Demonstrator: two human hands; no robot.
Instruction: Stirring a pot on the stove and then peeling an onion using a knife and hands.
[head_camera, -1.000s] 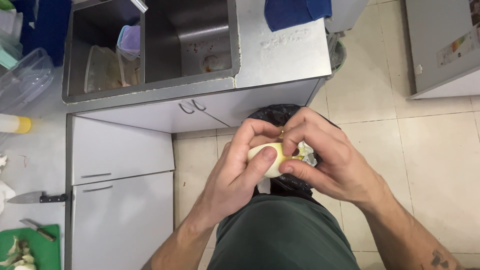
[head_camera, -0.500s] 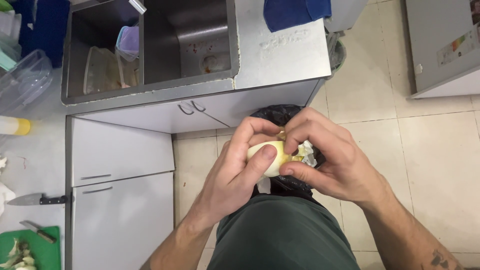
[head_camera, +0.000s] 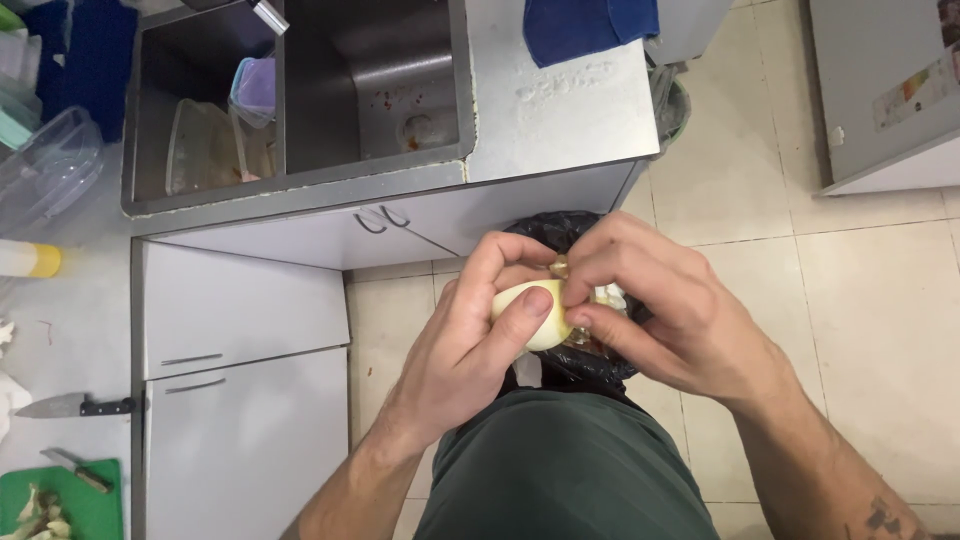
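Note:
My left hand (head_camera: 470, 340) grips a pale yellow peeled onion (head_camera: 530, 312), thumb lying across its front. My right hand (head_camera: 660, 310) is closed around the onion's right end, fingertips pinching a thin strip of skin at its top. Both hands are held directly above a bin lined with a black bag (head_camera: 570, 235), which holds pale peel scraps (head_camera: 610, 296).
A steel double sink (head_camera: 300, 170) with plastic containers (head_camera: 215, 140) is at upper left, a blue cloth (head_camera: 590, 25) on its counter. White cabinet doors (head_camera: 240, 400) stand below. A large knife (head_camera: 70, 406), a green cutting board (head_camera: 60, 500) and a small knife lie far left.
My right fingers have shifted a little along the onion's top, pulling at the skin. Both hands stay over the bin.

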